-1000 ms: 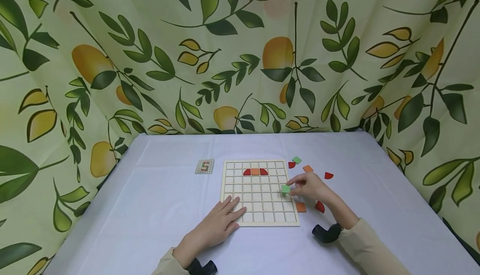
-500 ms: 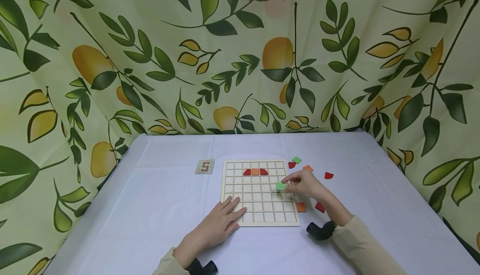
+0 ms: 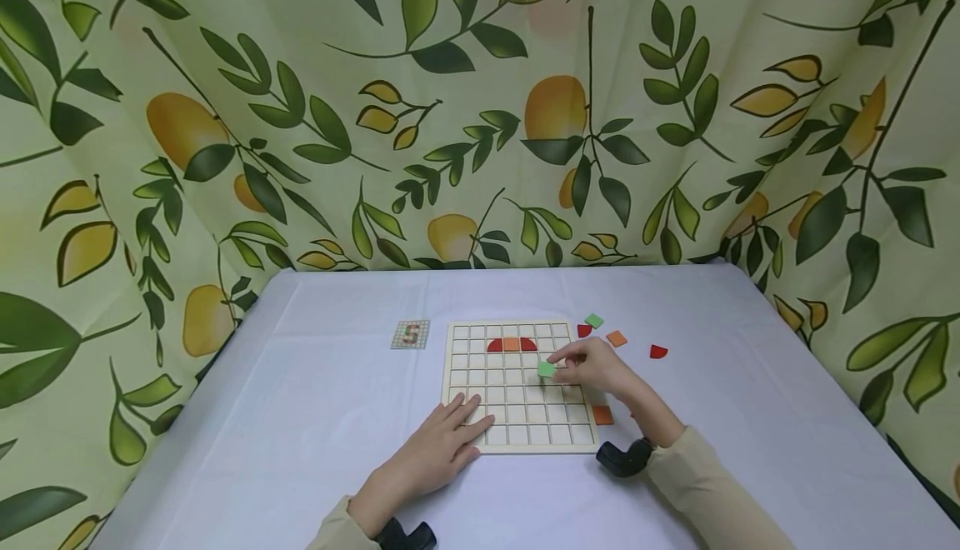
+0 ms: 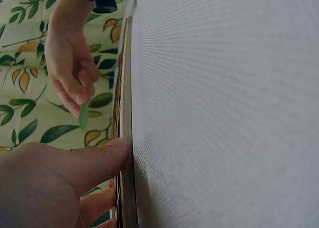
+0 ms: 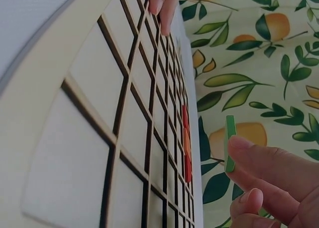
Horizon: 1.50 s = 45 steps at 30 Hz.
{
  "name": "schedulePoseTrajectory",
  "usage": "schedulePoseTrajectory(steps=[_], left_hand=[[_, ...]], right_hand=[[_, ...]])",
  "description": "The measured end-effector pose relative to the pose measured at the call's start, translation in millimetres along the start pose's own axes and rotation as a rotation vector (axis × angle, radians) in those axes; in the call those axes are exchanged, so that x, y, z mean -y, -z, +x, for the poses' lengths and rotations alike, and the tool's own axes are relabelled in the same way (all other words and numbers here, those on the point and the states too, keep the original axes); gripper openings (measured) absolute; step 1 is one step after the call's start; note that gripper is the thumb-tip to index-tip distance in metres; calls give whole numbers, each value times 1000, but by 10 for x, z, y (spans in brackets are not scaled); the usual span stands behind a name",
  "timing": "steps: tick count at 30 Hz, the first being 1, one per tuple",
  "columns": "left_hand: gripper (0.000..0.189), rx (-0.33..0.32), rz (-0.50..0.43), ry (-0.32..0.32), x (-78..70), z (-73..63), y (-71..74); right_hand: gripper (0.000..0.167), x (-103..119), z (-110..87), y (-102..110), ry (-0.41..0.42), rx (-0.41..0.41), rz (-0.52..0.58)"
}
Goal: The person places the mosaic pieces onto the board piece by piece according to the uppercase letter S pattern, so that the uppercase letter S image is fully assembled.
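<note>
My right hand (image 3: 596, 367) pinches a green square tile (image 3: 546, 370) between thumb and fingertips, held above the right half of a wooden grid board (image 3: 525, 449). In the right wrist view the tile (image 5: 230, 143) is seen edge-on, apart from the board. My left hand (image 3: 431, 446) rests with straight, spread fingers on the board's near left corner; in the left wrist view its thumb (image 4: 102, 163) lies against the board's edge (image 4: 128, 113). Two red quarter-round tiles (image 3: 495, 345) flank an orange square tile (image 3: 512, 344) in a row near the board's far side.
A small pattern card (image 3: 409, 334) lies left of the board. To the right are another green tile (image 3: 594, 320), red pieces (image 3: 658, 352) and orange squares (image 3: 617, 338); one orange tile (image 3: 602, 415) sits against the board's right edge. A patterned curtain (image 3: 480, 158) hangs behind the table.
My right hand has moved left over the board, carrying the green tile from near its right edge further inward. The left hand has stayed in place.
</note>
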<state>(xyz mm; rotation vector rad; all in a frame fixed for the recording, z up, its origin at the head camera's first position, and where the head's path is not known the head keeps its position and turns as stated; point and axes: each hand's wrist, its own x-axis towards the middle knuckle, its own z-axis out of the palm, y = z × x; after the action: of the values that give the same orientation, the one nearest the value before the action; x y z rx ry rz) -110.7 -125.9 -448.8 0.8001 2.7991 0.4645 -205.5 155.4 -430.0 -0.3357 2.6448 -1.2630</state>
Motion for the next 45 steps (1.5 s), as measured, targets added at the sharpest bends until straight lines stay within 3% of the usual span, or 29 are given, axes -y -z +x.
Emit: schedulePoseTrajectory(steps=[18, 38, 45], left_hand=[[46, 1, 3, -2, -10, 5, 11], [47, 10, 9, -4, -12, -6, 13], [46, 13, 7, -3, -29, -14, 36]], right_hand=[[25, 84, 153, -146, -28, -16, 31], [24, 173, 321, -300, 17, -13, 83], [25, 178, 388, -365, -22, -20, 82]])
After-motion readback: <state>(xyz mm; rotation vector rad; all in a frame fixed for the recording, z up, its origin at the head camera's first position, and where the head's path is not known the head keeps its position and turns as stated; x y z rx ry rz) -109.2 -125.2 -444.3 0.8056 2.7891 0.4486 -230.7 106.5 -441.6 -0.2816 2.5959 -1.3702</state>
